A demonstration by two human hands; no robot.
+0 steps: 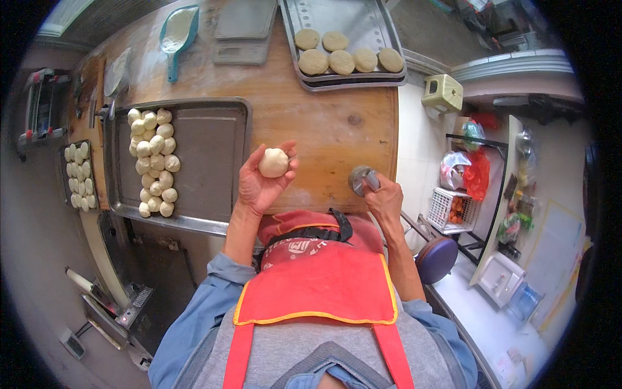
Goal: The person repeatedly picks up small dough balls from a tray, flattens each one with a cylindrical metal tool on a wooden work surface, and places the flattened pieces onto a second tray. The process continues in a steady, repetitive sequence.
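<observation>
A round ball of pale dough [273,163] rests in my left hand [267,175], palm up with the fingers curled around it, over the front of the wooden table [311,116]. My right hand [384,192] grips the handle of a round metal tool [362,180] at the table's front right corner; its exact kind cannot be told. Left of my left hand, a dark metal baking tray [209,160] holds several dough balls [157,144], grouped towards its left side. Flattened round dough pieces [341,61] lie on a stacked metal tray [350,24] at the back right.
A teal scoop of flour [177,31] and a kitchen scale [243,29] are at the back. A smaller tray of dough pieces [80,175] stands at the far left. Beyond the right edge are a plastic stool [442,92], a round purple seat [437,260] and a white basket [449,209].
</observation>
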